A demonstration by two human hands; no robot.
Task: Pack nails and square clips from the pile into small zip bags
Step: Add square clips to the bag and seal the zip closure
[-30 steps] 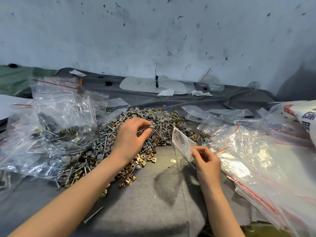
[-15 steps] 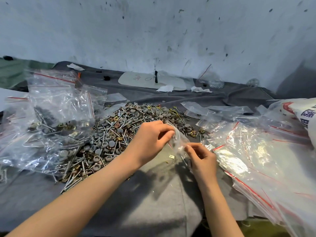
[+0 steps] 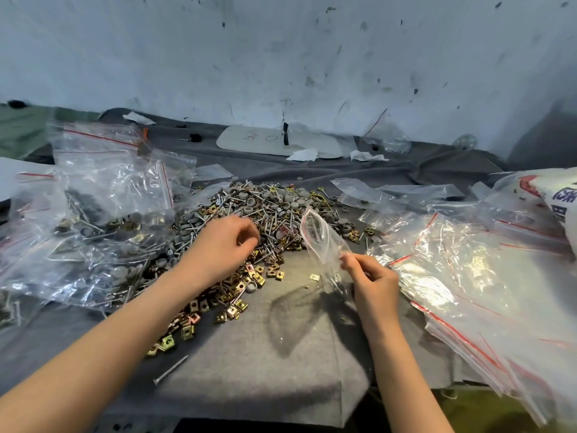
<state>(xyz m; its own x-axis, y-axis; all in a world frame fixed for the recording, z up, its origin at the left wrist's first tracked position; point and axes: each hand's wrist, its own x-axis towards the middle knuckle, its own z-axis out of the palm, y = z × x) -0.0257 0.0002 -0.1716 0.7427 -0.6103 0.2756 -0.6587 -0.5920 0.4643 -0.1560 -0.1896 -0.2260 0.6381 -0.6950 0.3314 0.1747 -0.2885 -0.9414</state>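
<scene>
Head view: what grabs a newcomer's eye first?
The pile of nails and square clips sprawls at centre frame, with the left hand over it. Just right of it, the right hand pinches a small zip bag. Clear red-striped bags heap at the far right.

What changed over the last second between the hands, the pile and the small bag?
The left hand went from the pile to the mouth of the small zip bag, then back left over the pile; whether it grips anything now is blurred. The right hand kept pinching the bag; pile and filled bags stayed put.
</scene>
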